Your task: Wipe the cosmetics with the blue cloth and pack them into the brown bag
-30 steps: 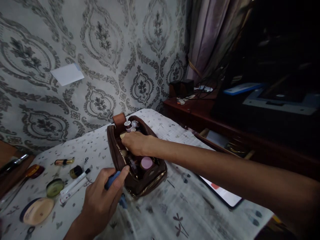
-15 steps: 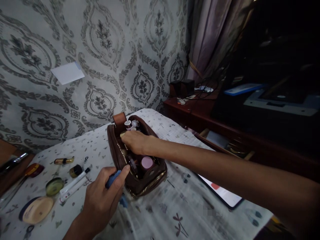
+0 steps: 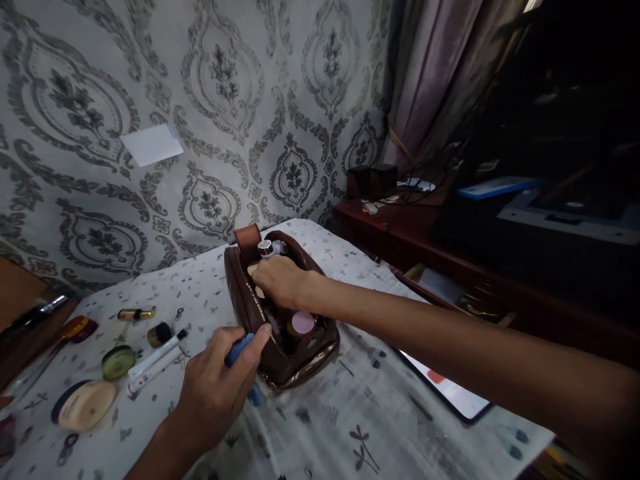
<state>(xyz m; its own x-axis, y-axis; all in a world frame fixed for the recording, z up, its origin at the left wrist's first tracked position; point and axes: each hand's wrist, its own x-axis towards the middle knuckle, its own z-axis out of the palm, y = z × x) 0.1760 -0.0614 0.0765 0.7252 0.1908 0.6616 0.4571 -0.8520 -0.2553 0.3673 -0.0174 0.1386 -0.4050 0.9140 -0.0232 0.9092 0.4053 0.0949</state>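
The brown bag (image 3: 239, 293) lay unzipped on the patterned sheet (image 3: 360, 400), its mouth spread wide, apparently giving the right hand (image 3: 280, 280) room inside; that hand's fingertips were hidden, so whether they grasped anything I cannot tell. By the bag's near-left rim, the left hand (image 3: 220, 377) clutched a blue cloth (image 3: 239, 348) in curled fingers, perhaps steadying the bag too. Left of the bag, a powder compact (image 3: 85, 405) lay well apart, probably to keep the opening unobstructed.

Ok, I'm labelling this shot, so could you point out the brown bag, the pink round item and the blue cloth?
Brown bag (image 3: 242, 293): head view, outer side wall.
Pink round item (image 3: 303, 323): head view, middle of its top.
Blue cloth (image 3: 239, 349): head view, part showing in the left hand (image 3: 219, 380).
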